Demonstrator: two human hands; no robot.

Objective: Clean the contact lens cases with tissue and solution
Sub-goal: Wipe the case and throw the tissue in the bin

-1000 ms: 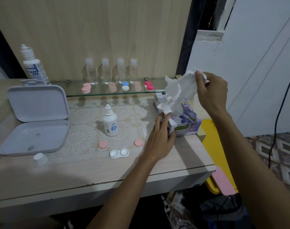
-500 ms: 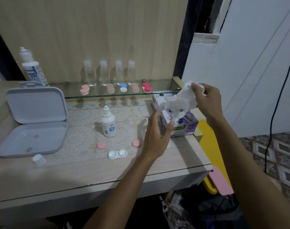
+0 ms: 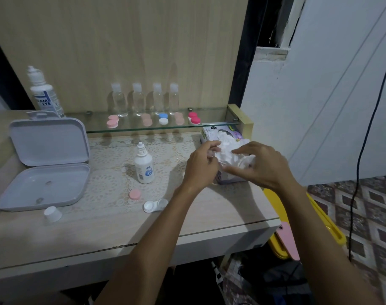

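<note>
The case [image 3: 155, 205] lies open and unwiped near the tabletop's front edge; a tissue [image 3: 229, 154] is gripped, apparently by both the left hand [image 3: 202, 166] and the right hand [image 3: 262, 164].

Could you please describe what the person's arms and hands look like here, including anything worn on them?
Both forearms are bare up to the bottom edge of the picture, with no sleeves in view. The left hand and right hand wear no gloves, and no watch, bracelet or ring shows on either wrist or on the visible fingers. No markings can be made out.
</note>
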